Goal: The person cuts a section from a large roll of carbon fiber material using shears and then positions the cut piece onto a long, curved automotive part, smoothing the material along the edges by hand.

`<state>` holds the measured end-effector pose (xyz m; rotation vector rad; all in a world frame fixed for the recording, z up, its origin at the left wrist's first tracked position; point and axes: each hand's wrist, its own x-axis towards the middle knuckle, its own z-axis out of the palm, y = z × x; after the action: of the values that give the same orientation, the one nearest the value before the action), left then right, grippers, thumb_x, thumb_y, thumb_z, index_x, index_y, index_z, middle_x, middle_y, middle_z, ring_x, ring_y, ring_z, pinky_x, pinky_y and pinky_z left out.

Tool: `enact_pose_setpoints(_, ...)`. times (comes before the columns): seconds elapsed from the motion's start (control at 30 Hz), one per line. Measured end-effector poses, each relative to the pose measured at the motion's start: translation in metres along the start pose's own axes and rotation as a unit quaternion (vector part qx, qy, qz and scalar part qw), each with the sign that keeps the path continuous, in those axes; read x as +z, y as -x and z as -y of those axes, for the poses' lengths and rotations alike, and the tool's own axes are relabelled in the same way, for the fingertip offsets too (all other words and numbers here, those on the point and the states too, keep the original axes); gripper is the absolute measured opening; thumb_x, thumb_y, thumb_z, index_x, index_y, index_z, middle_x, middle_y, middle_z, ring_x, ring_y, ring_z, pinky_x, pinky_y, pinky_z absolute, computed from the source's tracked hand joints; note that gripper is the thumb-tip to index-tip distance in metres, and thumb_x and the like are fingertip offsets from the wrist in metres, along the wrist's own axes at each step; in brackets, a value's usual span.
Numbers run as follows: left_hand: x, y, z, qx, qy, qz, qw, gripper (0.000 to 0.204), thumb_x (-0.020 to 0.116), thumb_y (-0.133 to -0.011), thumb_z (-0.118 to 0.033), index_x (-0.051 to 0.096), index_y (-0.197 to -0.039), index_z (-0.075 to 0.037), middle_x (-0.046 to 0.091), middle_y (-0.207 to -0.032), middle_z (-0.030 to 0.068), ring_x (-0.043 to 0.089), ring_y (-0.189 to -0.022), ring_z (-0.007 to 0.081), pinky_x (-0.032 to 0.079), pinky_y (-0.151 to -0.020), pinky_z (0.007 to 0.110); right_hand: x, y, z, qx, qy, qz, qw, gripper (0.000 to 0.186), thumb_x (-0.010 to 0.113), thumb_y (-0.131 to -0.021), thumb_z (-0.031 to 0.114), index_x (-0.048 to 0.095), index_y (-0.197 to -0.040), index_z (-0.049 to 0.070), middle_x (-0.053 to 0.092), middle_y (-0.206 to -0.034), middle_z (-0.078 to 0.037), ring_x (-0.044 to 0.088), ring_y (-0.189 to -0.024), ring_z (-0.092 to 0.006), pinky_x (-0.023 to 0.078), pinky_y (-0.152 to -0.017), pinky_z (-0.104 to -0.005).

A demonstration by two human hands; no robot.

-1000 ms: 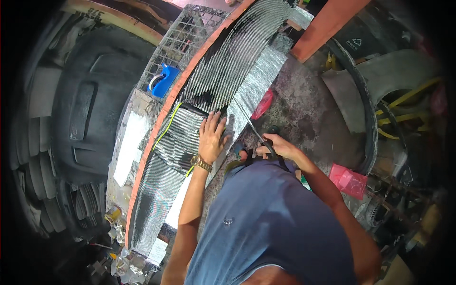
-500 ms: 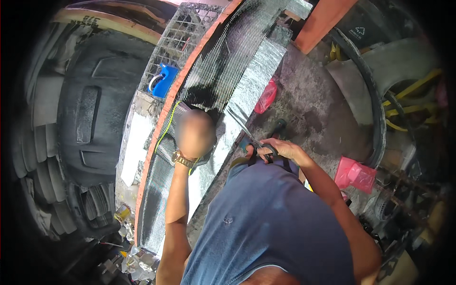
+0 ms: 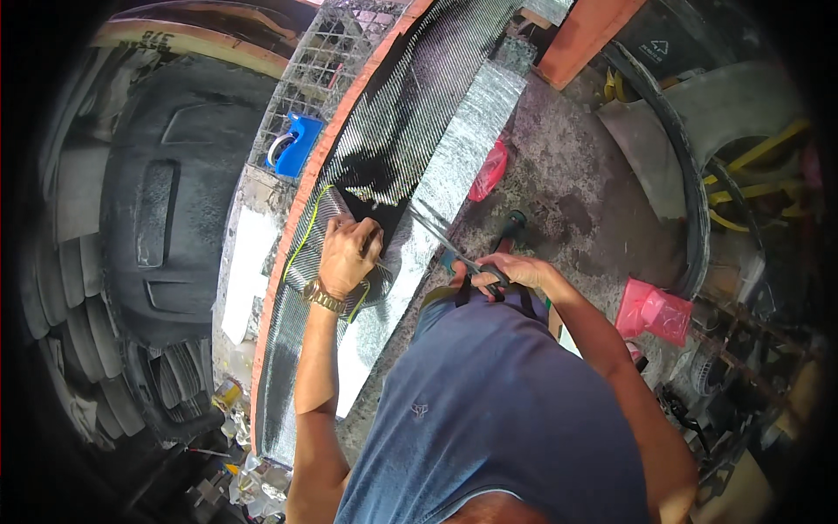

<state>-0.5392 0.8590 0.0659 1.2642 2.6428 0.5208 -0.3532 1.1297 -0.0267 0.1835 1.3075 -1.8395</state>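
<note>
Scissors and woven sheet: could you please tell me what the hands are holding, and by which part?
The right hand holds the scissors by the handle loops, blades open. The left hand pinches a cut edge of the dark woven sheet.

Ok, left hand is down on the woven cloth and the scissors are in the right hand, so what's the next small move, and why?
Probably bring the scissors over to the edge of the dark woven cloth beside the left hand. The right hand holds them with the blades open and pointing at the cloth, not yet on it. The left hand grips a small piece against the sheet, seemingly bracing it for a cut.
</note>
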Motion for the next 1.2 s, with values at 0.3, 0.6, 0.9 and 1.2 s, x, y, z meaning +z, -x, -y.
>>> enact_pose_setpoints(0.3,0.033,-0.018,-0.001,-0.066,-0.09,0.127,0.986,0.03,0.071,-0.084,-0.035,0.059,-0.088,-0.007,0.067,-0.069,0.0129,0.067,-0.071,0.0326,0.048,-0.074,0.045,0.008,-0.007,0.01,0.011,0.009,-0.012,1.0,0.053,0.071,-0.08,0.06,0.059,-0.082,0.009,0.061,-0.072,-0.001,0.063,-0.067,-0.0118,0.042,-0.057,-0.0246)
enact_pose_setpoints(0.6,0.058,-0.035,0.001,-0.124,-0.144,0.111,0.975,0.028,0.069,-0.08,-0.031,0.062,-0.087,-0.005,0.069,-0.072,0.0177,0.069,-0.07,0.0365,0.051,-0.073,0.048,0.017,-0.008,0.007,-0.027,0.007,-0.011,1.0,0.048,0.07,-0.084,0.057,0.06,-0.082,0.01,0.061,-0.072,0.001,0.061,-0.067,-0.0087,0.037,-0.053,-0.0223)
enact_pose_setpoints(0.9,0.042,-0.036,-0.004,-0.135,-0.115,0.055,0.983,0.019,0.058,-0.081,-0.023,0.061,-0.084,-0.005,0.067,-0.067,0.0206,0.067,-0.064,0.0418,0.053,-0.07,0.054,0.002,0.011,-0.003,-0.049,-0.06,-0.003,0.997,0.05,0.065,-0.088,0.057,0.059,-0.089,0.007,0.062,-0.079,-0.004,0.068,-0.077,-0.0174,0.048,-0.063,-0.0276)
enact_pose_setpoints(1.2,0.023,-0.037,0.007,-0.227,0.011,0.06,0.972,0.023,0.065,-0.085,-0.026,0.06,-0.084,-0.003,0.066,-0.073,0.0173,0.064,-0.072,0.0411,0.05,-0.066,0.048,-0.004,0.026,0.006,-0.108,-0.18,-0.05,0.976,0.055,0.065,-0.088,0.057,0.053,-0.098,0.004,0.061,-0.08,-0.009,0.065,-0.073,-0.0199,0.051,-0.067,-0.0328)
